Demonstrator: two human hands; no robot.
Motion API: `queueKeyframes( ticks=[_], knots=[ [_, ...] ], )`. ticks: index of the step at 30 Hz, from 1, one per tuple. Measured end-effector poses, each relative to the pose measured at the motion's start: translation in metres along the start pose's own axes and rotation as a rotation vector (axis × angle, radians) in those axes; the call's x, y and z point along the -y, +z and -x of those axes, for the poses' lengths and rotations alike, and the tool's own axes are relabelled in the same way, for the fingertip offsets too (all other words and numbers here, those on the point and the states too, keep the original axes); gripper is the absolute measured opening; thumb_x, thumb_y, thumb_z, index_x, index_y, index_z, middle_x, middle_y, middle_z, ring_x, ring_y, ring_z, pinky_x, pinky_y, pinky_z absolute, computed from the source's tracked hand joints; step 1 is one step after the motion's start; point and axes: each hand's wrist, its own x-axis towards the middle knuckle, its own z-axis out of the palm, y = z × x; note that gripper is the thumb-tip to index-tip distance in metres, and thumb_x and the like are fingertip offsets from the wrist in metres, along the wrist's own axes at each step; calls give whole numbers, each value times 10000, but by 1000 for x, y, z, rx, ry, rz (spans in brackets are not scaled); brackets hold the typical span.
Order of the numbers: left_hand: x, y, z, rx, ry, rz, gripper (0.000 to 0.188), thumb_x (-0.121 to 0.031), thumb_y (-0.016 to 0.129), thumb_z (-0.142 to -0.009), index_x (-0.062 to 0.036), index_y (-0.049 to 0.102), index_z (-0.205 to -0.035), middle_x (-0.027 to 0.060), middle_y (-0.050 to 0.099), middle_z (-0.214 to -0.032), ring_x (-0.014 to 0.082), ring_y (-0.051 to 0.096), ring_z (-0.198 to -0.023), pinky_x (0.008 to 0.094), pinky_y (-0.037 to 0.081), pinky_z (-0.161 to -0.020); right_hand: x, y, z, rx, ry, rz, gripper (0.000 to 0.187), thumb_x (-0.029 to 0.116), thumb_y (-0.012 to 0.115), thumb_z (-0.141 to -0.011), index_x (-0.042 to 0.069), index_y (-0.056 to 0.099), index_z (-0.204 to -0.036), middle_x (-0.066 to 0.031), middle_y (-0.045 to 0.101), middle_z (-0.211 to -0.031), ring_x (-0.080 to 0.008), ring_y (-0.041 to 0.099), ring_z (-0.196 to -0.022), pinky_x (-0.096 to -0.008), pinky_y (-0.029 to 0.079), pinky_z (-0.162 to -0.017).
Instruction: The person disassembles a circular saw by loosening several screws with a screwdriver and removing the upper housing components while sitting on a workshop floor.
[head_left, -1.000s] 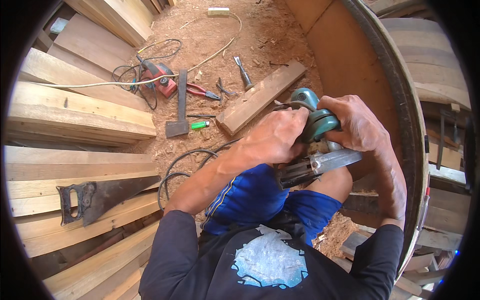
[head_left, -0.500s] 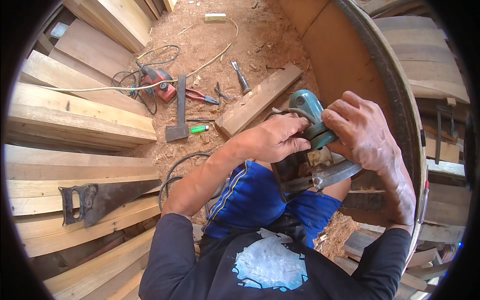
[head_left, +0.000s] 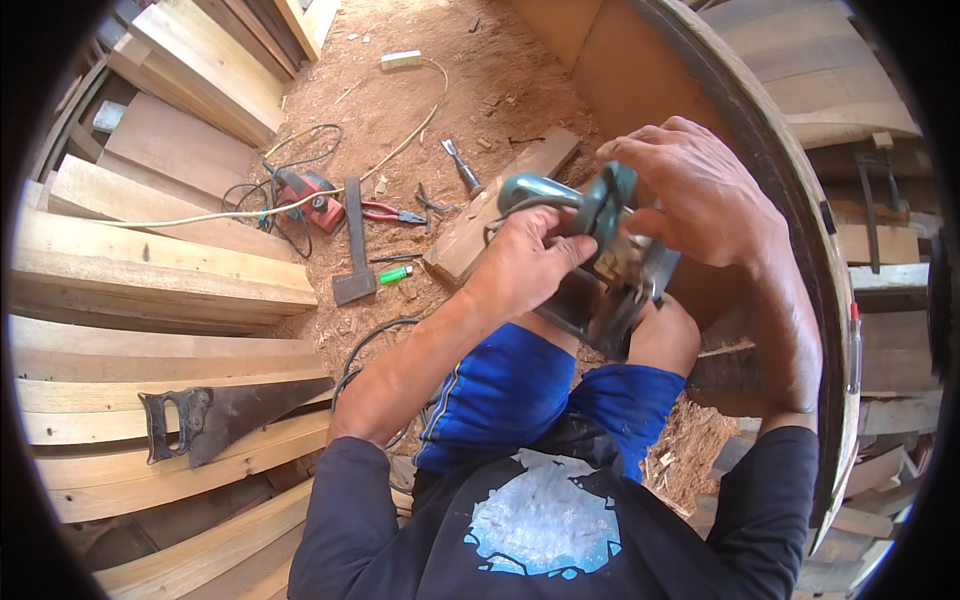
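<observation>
Above my lap I hold a green power tool (head_left: 537, 188), apparently a circular saw, with a dark metal base plate (head_left: 640, 300) and wood dust on its inner parts. My left hand (head_left: 530, 250) is closed on the near side of the green body, thumb and fingers pinching around its edge. My right hand (head_left: 700, 190) curls over the far right side of the housing, thumb below and fingers on top. The tool is tilted, and its right part is smeared by motion. My fingers partly hide the handle.
On the sawdust floor lie a wooden board (head_left: 500, 205), a chisel (head_left: 462, 168), pliers (head_left: 390, 213), a hammer-like tool (head_left: 355, 240), a green lighter (head_left: 395, 274) and a red power tool (head_left: 315, 205). A handsaw (head_left: 225, 420) rests on stacked planks at left. A curved wooden wall (head_left: 660, 90) rises at right.
The green tool has turned, its rounded motor end swinging left and its base plate drawing in from the right. My right hand has shifted up and left with it.
</observation>
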Motion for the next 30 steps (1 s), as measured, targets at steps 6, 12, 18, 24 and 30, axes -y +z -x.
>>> queueKeyframes(
  ticks=[6,12,18,24,30],
  knots=[
    [10,11,-4,-172,80,147,248,-65,710,-1046,52,707,-1264,71,777,-1131,108,707,-1011,282,577,-928,23,16,23,-58,299,-77,304,259,702,-967,-12,732,-1099,-273,759,-1034,-472,715,-1036,-557,535,-920],
    [8,35,5,-227,144,-136,249,-81,710,-1041,71,704,-1238,86,778,-1119,118,701,-1015,303,569,-917,25,43,13,45,421,-238,476,364,692,-981,-46,649,-1217,-281,763,-978,-485,740,-953,-556,578,-859],
    [25,33,11,-188,134,-199,308,-40,664,-1027,75,635,-1311,151,735,-1249,154,695,-1148,335,569,-996,48,68,16,-24,515,-248,475,361,694,-970,36,678,-1316,-231,774,-917,-438,749,-915,-547,556,-869],
    [52,-1,28,-67,184,-399,489,-64,708,-937,119,573,-1370,230,648,-1387,279,650,-1329,413,530,-1135,38,85,27,-86,358,-412,390,299,710,-946,111,735,-1287,-255,743,-903,-424,726,-938,-543,540,-816],
    [-79,-2,58,98,38,-1110,574,-54,730,-874,-24,601,-1433,259,664,-1375,444,662,-1244,493,542,-1057,32,80,40,-94,221,-479,400,211,745,-909,89,691,-1286,-258,711,-916,-450,700,-962,-555,529,-838]
  ],
)
